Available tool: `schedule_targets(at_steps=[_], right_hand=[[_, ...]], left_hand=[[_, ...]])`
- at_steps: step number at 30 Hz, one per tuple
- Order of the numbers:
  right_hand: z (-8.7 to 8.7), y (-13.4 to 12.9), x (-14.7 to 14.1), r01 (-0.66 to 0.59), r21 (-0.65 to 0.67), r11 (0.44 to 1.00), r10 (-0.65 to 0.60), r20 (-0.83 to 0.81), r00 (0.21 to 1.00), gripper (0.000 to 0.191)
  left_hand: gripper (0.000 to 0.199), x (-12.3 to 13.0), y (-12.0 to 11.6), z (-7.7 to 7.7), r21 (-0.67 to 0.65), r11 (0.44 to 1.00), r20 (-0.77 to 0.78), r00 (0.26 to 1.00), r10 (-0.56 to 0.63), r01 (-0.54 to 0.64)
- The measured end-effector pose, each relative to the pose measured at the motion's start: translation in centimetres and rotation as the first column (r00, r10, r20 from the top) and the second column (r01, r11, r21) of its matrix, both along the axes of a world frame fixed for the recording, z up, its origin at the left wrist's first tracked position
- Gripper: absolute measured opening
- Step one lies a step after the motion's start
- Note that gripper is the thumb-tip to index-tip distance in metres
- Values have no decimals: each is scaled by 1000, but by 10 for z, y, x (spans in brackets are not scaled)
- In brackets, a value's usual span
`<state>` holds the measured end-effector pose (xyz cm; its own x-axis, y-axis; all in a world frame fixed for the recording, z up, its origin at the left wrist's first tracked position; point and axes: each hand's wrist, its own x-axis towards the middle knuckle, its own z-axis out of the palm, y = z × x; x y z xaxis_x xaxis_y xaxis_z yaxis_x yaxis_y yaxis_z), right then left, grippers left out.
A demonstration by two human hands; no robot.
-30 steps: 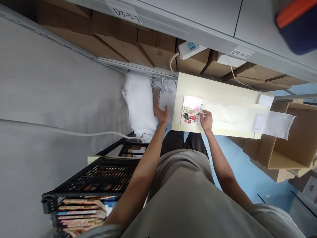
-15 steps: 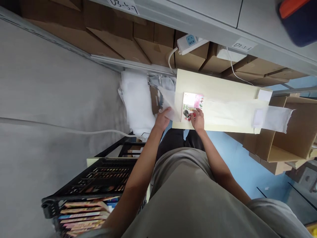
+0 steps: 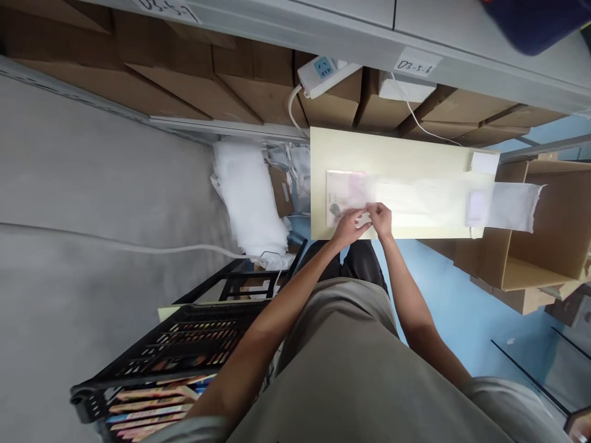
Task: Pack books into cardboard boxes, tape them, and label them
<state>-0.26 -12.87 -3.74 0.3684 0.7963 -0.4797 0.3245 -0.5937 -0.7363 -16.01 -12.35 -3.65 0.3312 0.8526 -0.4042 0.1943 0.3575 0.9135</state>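
Note:
A thin book (image 3: 347,184) lies at the left end of a cream board, its printed cover dimmed by a translucent white sheet (image 3: 336,195) lying over it. My left hand (image 3: 351,229) is at the book's lower right, fingers closed on the sheet with their tips near the right hand. Beside it, my right hand (image 3: 381,220) pinches at the sheet close to the book's right edge. Exactly what lies between the fingertips is partly hidden. A pale strip of the sheet material runs rightward along the board (image 3: 397,143).
White sheets are stacked (image 3: 252,197) left of the board. A black crate (image 3: 203,329) with several books stands lower left. Cardboard boxes (image 3: 258,92) and a power strip (image 3: 323,75) line the shelf behind. An open carton (image 3: 545,246) is at right.
My left hand has moved right, bringing the translucent sheet from the left over the book. My right hand has shifted slightly right, beside the left. The view has moved a little.

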Motion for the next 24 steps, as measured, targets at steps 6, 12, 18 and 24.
schedule_targets(at_steps=[6,12,18,24], right_hand=[[-30,10,12,59,-61,996,-46,188,981,28],[-30,13,2,-62,-114,992,106,429,897,17],[-23,-2,-24,-298,28,954,272,335,902,41],[-34,-3,-49,-224,-118,967,251,346,904,58]], left_hand=[[37,-43,10,-14,179,949,-388,868,310,-259],[37,-56,31,-33,63,961,-574,778,257,-270],[50,-41,36,-34,42,952,-606,750,266,-304],[36,-44,52,-31,-130,884,-529,785,321,-449]])
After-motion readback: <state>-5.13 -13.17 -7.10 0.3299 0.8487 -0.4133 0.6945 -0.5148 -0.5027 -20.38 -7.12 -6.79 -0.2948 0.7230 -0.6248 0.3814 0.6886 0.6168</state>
